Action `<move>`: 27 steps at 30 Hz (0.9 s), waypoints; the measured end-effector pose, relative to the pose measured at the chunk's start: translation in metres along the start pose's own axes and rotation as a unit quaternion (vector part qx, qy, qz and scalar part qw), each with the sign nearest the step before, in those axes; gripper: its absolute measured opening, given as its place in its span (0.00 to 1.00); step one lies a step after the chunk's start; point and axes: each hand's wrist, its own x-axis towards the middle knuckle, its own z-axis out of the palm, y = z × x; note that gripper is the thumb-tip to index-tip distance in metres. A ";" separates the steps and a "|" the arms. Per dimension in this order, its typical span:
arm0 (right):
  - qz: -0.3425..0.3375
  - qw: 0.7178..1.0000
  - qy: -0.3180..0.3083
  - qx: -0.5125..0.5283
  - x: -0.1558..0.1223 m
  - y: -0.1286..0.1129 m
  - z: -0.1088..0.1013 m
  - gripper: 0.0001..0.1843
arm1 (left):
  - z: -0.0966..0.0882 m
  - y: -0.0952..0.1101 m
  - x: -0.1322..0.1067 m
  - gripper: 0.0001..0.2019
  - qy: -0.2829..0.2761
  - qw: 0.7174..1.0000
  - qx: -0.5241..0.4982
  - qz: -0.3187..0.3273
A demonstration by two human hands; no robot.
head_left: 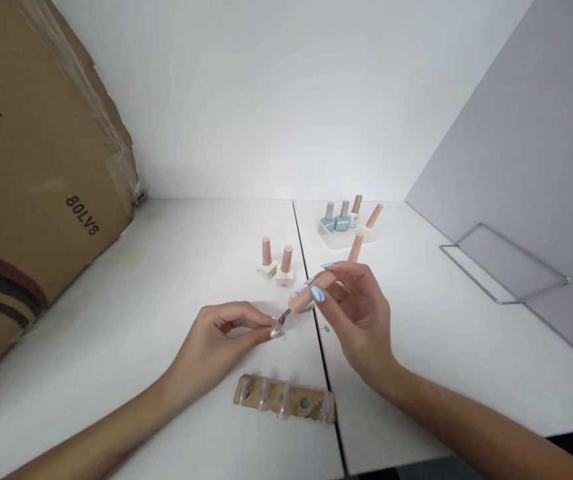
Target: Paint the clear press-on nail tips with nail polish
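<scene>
- Head view: peach-handled brush [300, 302] over the middle of the worktop [186, 260], its dark bristles apparently touching a small glossy tip [277, 330].
- Right hand [359, 303]: my thumb and fingers wrap the brush's handle.
- Left hand [216, 333]: my thumb and forefinger pinch narrowly on the tip.
- Handling, as I judge it: brush light, smooth and stiff, best held mid-handle; tip thin, slippery and easily cracked, best taken by one end.
- Toward the front edge: cardboard strip [273, 395] bearing clear pieces.
- Toward the back edge: two peach-capped bottles [267, 269]; farther right, nearer that edge, a white tray [330, 245] holding four bottles [342, 223].
</scene>
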 end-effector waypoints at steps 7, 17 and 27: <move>-0.037 0.999 -0.007 0.014 0.001 -0.002 0.000 0.13 | -0.002 0.000 0.000 0.03 -0.001 1.000 0.000 -0.003; -0.032 0.999 0.033 -0.018 0.004 -0.004 -0.002 0.11 | 0.000 -0.001 0.001 0.04 0.004 1.000 0.000 -0.008; -0.017 0.999 0.030 -0.017 0.003 -0.001 -0.001 0.11 | 0.000 -0.004 0.000 0.03 0.003 1.000 -0.007 -0.002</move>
